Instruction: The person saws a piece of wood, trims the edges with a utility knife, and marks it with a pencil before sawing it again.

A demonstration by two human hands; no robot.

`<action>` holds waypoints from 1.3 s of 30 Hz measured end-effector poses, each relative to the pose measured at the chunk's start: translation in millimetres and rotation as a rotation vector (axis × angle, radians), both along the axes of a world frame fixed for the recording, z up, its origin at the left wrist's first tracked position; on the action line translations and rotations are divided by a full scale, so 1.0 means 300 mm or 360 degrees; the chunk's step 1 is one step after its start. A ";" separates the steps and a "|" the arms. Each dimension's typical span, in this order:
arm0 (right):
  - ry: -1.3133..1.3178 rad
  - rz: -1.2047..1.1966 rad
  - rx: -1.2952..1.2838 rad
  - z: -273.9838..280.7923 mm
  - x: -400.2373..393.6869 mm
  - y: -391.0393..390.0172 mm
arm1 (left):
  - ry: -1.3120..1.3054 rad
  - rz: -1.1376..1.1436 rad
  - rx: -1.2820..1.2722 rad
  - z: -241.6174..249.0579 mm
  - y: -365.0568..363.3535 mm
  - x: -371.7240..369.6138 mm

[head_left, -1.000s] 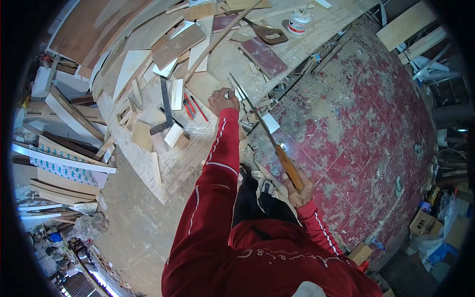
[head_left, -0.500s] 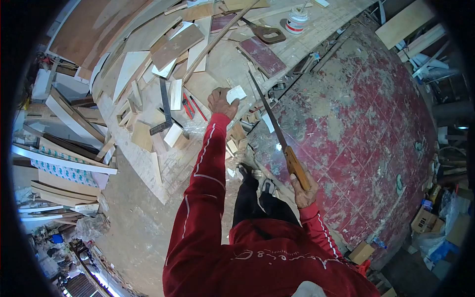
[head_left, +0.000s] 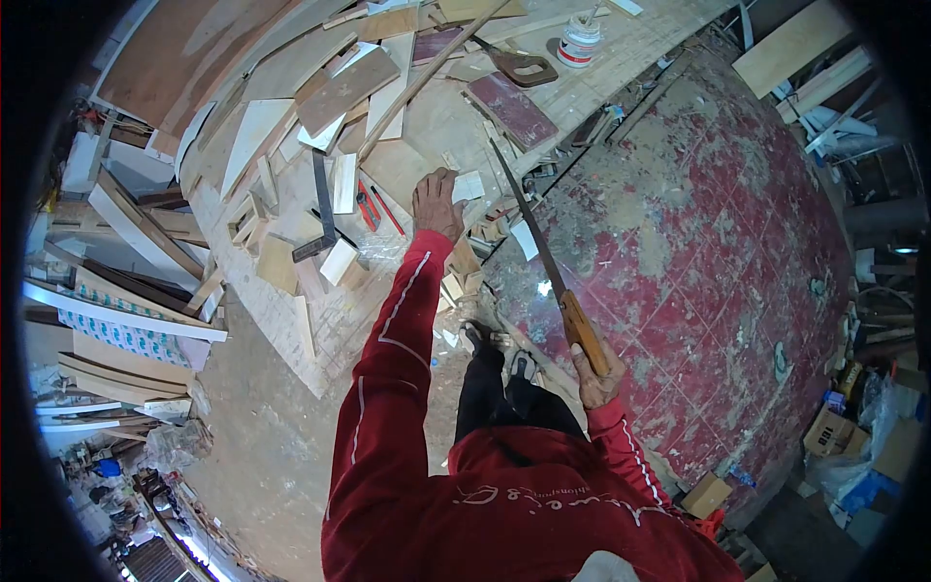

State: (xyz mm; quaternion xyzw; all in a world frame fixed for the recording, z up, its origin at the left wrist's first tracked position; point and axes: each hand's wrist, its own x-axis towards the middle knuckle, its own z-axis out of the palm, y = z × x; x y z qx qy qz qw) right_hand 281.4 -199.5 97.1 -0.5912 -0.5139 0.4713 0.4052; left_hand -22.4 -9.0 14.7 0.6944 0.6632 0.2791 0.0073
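My right hand (head_left: 599, 373) is wrapped round the straight wooden handle of a handsaw (head_left: 531, 225). Its long narrow blade points up and away, past the edge of the workbench (head_left: 320, 359). My left hand (head_left: 436, 202) rests palm down near that edge, fingers stretched out and a little apart. Right beside it lies a small white piece of wood (head_left: 468, 185); whether the thumb touches it is hard to see. Left of this hand are red-handled pliers (head_left: 368, 210), a red pencil-like stick (head_left: 388, 210) and a dark try square (head_left: 324, 199).
Wood offcuts (head_left: 349, 92) cover the bench's far side, with a second handsaw (head_left: 524, 66) and a white tub (head_left: 579, 41) at the back. Small scraps (head_left: 465, 276) hang about the near edge. Curved boards (head_left: 145, 233) stand at left; cardboard boxes (head_left: 834, 430) sit right on the floor.
My left hand has let go of the white piece of wood, which was tilted in its fingers and now lies flat. The fingers have straightened. The right hand and saw are nearly unmoved.
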 end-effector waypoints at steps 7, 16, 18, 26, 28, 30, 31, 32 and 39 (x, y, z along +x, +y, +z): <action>0.0023 -0.0005 -0.0010 0.005 0.003 -0.004 | -0.0023 0.0000 0.0038 -0.005 0.000 0.009; -0.0028 0.0006 -0.0043 0.015 0.000 -0.006 | -0.0041 -0.0002 0.0027 0.006 -0.004 0.013; -0.0022 -0.0001 -0.0002 0.003 -0.001 -0.005 | -0.0056 -0.0007 0.0024 0.002 0.000 0.011; -0.0036 -0.0014 0.0005 0.008 -0.015 0.001 | -0.0053 -0.0006 -0.0151 -0.016 0.030 -0.021; -0.0004 0.0022 0.0046 -0.010 -0.014 0.005 | 0.0108 0.0043 -0.0278 -0.009 0.033 -0.024; 0.0010 0.0030 0.0057 -0.011 -0.019 0.006 | 0.0189 0.0093 -0.0301 -0.011 0.034 -0.014; 0.0024 0.0037 0.0069 -0.006 -0.026 0.010 | 0.0270 0.0143 -0.0321 -0.012 0.036 -0.010; 0.0026 0.0036 0.0068 0.001 -0.032 0.014 | 0.0273 0.0141 -0.0323 -0.015 0.037 -0.008; -0.0037 0.0103 0.0120 0.021 -0.070 0.043 | -0.0087 0.0197 -0.0161 -0.039 0.059 0.005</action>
